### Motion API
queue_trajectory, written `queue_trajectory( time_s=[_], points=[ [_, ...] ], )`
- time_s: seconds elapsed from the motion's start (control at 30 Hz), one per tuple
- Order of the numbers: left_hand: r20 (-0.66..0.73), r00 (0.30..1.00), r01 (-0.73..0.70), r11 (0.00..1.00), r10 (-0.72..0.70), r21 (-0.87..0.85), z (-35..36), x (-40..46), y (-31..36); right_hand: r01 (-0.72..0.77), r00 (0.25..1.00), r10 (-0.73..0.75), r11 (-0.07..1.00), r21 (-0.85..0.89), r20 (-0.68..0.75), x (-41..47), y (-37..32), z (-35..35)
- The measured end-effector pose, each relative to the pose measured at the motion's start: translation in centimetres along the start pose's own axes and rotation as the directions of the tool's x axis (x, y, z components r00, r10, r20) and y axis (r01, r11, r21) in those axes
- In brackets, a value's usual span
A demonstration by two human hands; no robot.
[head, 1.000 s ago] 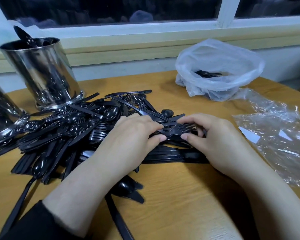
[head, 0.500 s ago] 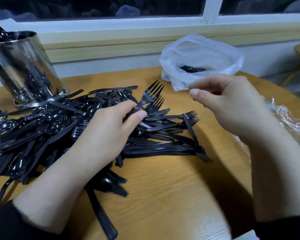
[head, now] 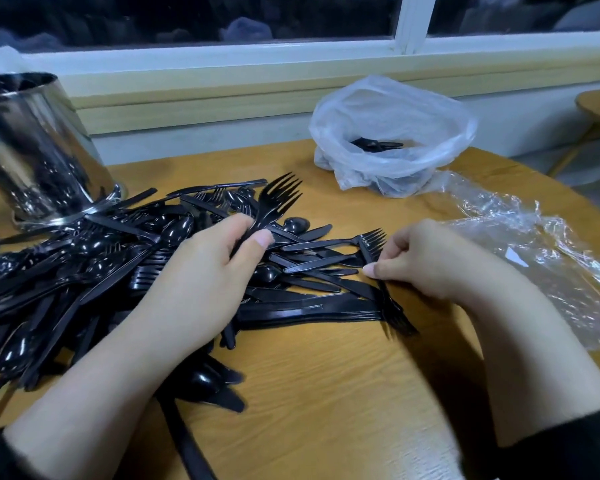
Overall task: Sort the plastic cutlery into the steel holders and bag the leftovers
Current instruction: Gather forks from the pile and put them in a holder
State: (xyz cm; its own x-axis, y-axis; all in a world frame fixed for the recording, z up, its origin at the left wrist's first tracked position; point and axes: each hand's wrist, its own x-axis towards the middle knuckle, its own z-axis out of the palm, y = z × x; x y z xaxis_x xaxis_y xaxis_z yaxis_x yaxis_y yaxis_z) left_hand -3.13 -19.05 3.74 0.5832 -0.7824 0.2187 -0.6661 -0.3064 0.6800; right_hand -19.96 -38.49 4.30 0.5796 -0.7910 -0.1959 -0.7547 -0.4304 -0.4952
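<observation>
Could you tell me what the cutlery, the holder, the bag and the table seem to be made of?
Cutlery: glossy black plastic, by its thin moulded shapes and soft highlights.
Holder: polished steel, by its mirror reflections of the pile.
Bag: thin translucent whitish plastic film, by its crumpled folds.
Table: wood or wood-look laminate, by its printed-looking grain; which one is unclear.

Wooden table, dark window with white frame, pale wooden sill

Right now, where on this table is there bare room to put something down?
Bare wood lies near the front edge between the forearms, and behind the cutlery pile up to the white bag. The left is crowded; crinkled clear wrap covers the right.
</observation>
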Motion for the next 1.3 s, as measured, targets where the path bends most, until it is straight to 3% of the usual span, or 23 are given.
queue_trajectory(
  time_s=[0.33, 0.43, 0.57, 0.63, 0.77, 0.87, 0.93, 1.07, 1.2, 1.3],
  points=[
    [0.033, 0.999, 0.018, 0.999, -0.017, -0.028, 0.1, 0.1, -0.2, 0.024, 0.999, -0.024, 1.0, 0.003, 0.021, -0.5, -0.9, 0.5],
    [0.054, 0.998, 0.05, 0.988, -0.043, -0.145, 0.2, 0.2, -0.5, 0.091, 0.996, -0.089, 0.993, 0.074, -0.026, -1.0, -0.5, -0.4],
    [0.076, 0.989, 0.146, 0.897, -0.125, -0.417, 0.2, 0.6, -1.0, 0.299, 0.953, -0.264, 0.895, 0.331, -0.147, -1.5, -1.6, -0.3],
    [0.061, 0.99, 0.141, 0.87, -0.127, -0.472, 0.0, 0.6, -0.9, 0.36, 0.931, -0.319, 0.882, 0.304, -0.177, -1.6, -2.4, 0.2],
    [-0.147, 0.989, -0.045, 0.965, 0.007, -0.259, -0.8, 0.3, -0.3, 0.401, 0.914, -0.397, 0.915, 0.043, -0.078, -1.8, -3.4, 1.2],
    [-0.242, 0.964, -0.13, 0.989, 0.108, -0.075, -1.2, 0.0, 0.3, 0.435, 0.899, -0.436, 0.9, 0.028, 0.033, -2.5, -4.6, 1.8],
    [-0.176, 0.978, -0.115, 0.993, 0.109, -0.024, -1.0, -0.1, 0.2, 0.476, 0.878, -0.478, 0.878, 0.047, 0.029, -2.9, -5.4, 2.1],
    [0.068, 0.996, -0.059, 0.998, 0.057, 0.029, -0.1, 0.0, -0.4, 0.518, 0.854, -0.508, 0.849, 0.105, -0.112, -2.9, -5.8, 2.9],
    [0.05, 0.998, 0.049, 0.999, -0.048, -0.015, -0.5, 0.4, -0.5, 0.474, 0.872, -0.437, 0.866, 0.159, -0.221, -1.8, -4.3, 2.4],
    [0.038, 0.997, 0.076, 0.996, -0.074, -0.037, -0.7, 0.4, -0.6, 0.435, 0.894, -0.359, 0.836, 0.333, -0.267, -1.1, -3.6, 2.0]
  ],
)
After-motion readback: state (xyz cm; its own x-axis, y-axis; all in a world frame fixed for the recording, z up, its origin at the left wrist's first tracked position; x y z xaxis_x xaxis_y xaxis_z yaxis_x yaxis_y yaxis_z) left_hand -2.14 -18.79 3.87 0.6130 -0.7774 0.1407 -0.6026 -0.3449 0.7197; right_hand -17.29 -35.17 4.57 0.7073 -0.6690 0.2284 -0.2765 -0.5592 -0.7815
